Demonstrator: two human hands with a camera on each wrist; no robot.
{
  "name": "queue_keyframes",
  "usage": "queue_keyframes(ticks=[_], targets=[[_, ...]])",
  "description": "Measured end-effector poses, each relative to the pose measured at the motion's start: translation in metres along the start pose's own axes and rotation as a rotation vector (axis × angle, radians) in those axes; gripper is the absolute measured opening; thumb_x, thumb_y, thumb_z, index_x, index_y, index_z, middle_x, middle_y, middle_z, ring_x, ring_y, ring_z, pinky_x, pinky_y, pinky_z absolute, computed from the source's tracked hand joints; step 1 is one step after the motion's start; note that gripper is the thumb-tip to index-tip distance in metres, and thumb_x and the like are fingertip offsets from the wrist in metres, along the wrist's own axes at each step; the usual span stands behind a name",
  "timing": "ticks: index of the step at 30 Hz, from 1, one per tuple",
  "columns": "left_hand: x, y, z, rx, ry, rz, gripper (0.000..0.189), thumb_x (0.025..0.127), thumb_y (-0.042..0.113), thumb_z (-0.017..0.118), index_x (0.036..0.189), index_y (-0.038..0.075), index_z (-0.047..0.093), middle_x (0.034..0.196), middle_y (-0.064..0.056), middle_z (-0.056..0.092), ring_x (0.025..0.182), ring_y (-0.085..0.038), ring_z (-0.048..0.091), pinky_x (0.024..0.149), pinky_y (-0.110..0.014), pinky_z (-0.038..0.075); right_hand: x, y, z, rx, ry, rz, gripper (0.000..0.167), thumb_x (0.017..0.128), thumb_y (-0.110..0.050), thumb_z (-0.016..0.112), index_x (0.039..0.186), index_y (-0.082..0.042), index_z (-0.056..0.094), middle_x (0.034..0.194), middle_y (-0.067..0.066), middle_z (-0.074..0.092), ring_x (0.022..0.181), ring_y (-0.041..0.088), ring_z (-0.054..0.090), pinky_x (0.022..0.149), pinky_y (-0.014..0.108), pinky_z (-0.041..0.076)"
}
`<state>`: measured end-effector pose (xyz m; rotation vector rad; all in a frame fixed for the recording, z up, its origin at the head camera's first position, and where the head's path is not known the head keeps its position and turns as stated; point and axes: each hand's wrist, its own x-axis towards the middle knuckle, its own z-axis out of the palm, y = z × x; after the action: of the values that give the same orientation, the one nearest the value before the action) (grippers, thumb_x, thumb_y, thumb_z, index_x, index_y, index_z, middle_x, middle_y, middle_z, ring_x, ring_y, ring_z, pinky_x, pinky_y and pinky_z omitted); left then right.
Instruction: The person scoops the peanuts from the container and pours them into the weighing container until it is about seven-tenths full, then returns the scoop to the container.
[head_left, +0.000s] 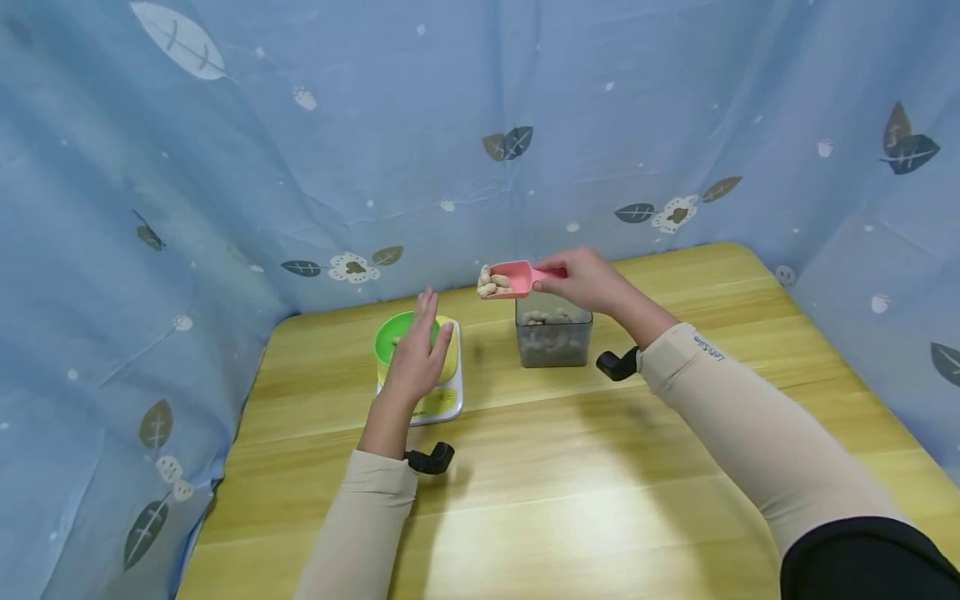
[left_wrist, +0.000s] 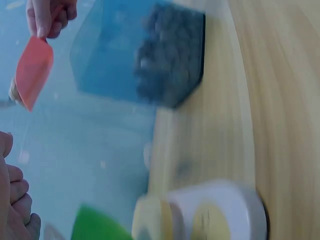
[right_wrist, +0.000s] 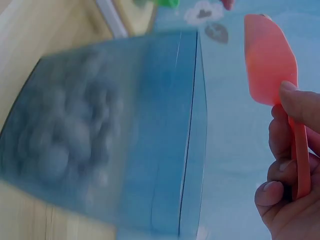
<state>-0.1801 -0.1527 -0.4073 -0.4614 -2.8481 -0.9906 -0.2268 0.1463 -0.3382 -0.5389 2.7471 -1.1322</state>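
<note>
In the head view my right hand (head_left: 588, 282) grips the handle of a pink scoop (head_left: 517, 273) with several unshelled peanuts (head_left: 491, 283) in its front part. The scoop is above and slightly left of a clear grey plastic container (head_left: 553, 348), which holds more peanuts (head_left: 546, 317). My left hand (head_left: 420, 354) is raised with its fingers extended, in front of a green bowl (head_left: 386, 336), partly hiding it. That bowl sits on a white and yellow kitchen scale (head_left: 447, 400). From the right wrist, thumb and curled fingers show around the scoop handle (right_wrist: 303, 162).
Everything stands on a wooden table (head_left: 555, 492) with light grain. A blue patterned curtain (head_left: 450, 125) hangs behind it and along both sides. A black wrist camera mount (head_left: 431, 458) sticks out at the left wrist, another (head_left: 618, 365) at the right.
</note>
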Motion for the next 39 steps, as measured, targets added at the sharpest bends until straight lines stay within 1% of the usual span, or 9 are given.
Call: queue_keyframes(ticks=[4,10,12,16,23,28,32,36,39], targets=[[-0.012,-0.019,-0.013,0.038,0.038,-0.05,0.062,0.107,0.04,0.033,0.16,0.022,0.007,0.166,0.009,0.0,0.153,-0.019,0.005,0.121,-0.054,0.018,0.009,-0.015,0.016,0.019,-0.01,-0.022,0.038,0.096,-0.029,0.065,0.129,-0.01,0.067,0.117,0.009,0.071,0.084,0.022,0.058,0.073,0.035,0.047],[-0.028,-0.046,-0.024,0.05,0.072,-0.122,0.064,0.107,0.037,0.036,0.16,0.019,0.005,0.166,0.004,0.0,0.153,-0.022,0.004,0.122,-0.051,0.015,0.021,-0.037,0.041,0.058,-0.029,-0.026,0.037,0.096,-0.027,0.066,0.128,-0.009,0.067,0.118,0.008,0.071,0.096,0.02,0.064,0.081,0.035,0.053],[-0.032,-0.052,-0.025,0.058,0.074,-0.142,0.065,0.107,0.037,0.036,0.16,0.018,0.005,0.166,0.003,-0.001,0.153,-0.023,0.005,0.122,-0.051,0.015,0.023,-0.042,0.049,0.078,-0.03,-0.025,0.035,0.095,-0.025,0.066,0.126,-0.008,0.068,0.116,0.009,0.071,0.094,0.019,0.064,0.08,0.035,0.054],[-0.037,-0.062,-0.026,0.052,0.057,-0.185,0.067,0.106,0.04,0.036,0.159,0.017,0.002,0.166,0.004,-0.005,0.153,-0.024,0.004,0.122,-0.052,0.014,0.027,-0.052,0.064,0.09,-0.014,-0.029,0.031,0.095,-0.023,0.066,0.121,-0.008,0.071,0.109,0.007,0.073,0.082,0.018,0.06,0.074,0.032,0.052],[-0.042,-0.075,-0.024,0.061,0.032,-0.247,0.07,0.105,0.046,0.032,0.159,0.014,0.001,0.166,0.0,-0.005,0.153,-0.024,0.002,0.123,-0.05,0.012,0.031,-0.061,0.09,0.103,0.0,-0.022,0.031,0.095,-0.021,0.065,0.123,-0.008,0.07,0.105,0.006,0.073,0.07,0.015,0.054,0.064,0.028,0.046],[-0.044,-0.079,-0.021,0.056,0.023,-0.259,0.071,0.105,0.047,0.031,0.159,0.012,0.002,0.166,-0.003,-0.003,0.153,-0.026,0.003,0.123,-0.05,0.012,0.034,-0.063,0.104,0.105,0.016,0.003,0.032,0.094,-0.019,0.066,0.124,-0.009,0.069,0.102,0.007,0.073,0.065,0.014,0.053,0.06,0.025,0.046],[-0.045,-0.081,-0.019,0.046,0.009,-0.265,0.07,0.105,0.048,0.029,0.159,0.012,0.002,0.166,-0.004,-0.002,0.153,-0.026,0.003,0.123,-0.049,0.011,0.035,-0.064,0.112,0.087,0.034,0.03,0.029,0.093,-0.017,0.066,0.121,-0.009,0.071,0.098,0.007,0.073,0.068,0.016,0.056,0.062,0.027,0.049],[-0.045,-0.082,-0.019,0.036,0.01,-0.265,0.071,0.105,0.049,0.029,0.159,0.011,0.003,0.166,-0.005,-0.001,0.153,-0.026,0.003,0.123,-0.049,0.011,0.037,-0.064,0.12,0.052,0.04,0.046,0.032,0.093,-0.015,0.066,0.123,-0.007,0.069,0.112,0.011,0.072,0.077,0.017,0.06,0.069,0.028,0.052],[-0.045,-0.082,-0.019,0.033,0.01,-0.268,0.071,0.105,0.048,0.03,0.159,0.01,0.003,0.166,-0.006,-0.001,0.153,-0.027,0.004,0.123,-0.049,0.011,0.038,-0.064,0.124,0.018,0.043,0.045,0.034,0.093,-0.014,0.066,0.126,-0.006,0.067,0.123,0.012,0.068,0.091,0.019,0.064,0.077,0.031,0.055]])
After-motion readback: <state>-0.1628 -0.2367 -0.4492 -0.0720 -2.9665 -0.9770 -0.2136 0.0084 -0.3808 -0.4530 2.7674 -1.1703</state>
